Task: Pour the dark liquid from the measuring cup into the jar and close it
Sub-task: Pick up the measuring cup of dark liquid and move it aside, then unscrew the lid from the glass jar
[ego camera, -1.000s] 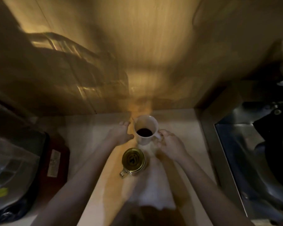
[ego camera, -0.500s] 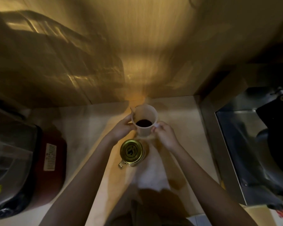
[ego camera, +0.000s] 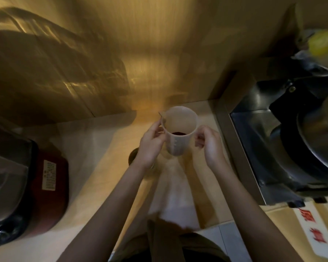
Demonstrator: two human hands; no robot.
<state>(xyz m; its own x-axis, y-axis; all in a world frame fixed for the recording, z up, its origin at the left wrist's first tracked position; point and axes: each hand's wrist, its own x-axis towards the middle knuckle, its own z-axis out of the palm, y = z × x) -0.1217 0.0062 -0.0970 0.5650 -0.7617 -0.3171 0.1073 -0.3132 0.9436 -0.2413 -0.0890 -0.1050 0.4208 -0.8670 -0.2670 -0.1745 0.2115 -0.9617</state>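
Two hands, left hand (ego camera: 150, 146) and right hand (ego camera: 209, 142), flanking, gripping measuring cup (ego camera: 178, 132)

Counting in frame: two hands showing, left hand (ego camera: 150, 148) and right hand (ego camera: 210, 146), both mid-frame. One measuring cup (ego camera: 178, 133) sitting between them. One jar (ego camera: 133, 155) peeking out beneath the left hand. One red appliance (ego camera: 47, 186) sitting lower left. One white cloth (ego camera: 176, 186) lying on the desk (ego camera: 95, 167).

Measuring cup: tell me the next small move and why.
Probably free the left hand and open the jar under it. The translucent plastic measuring cup is lifted upright in both hands, dark liquid inside; the right hand holds its handle.
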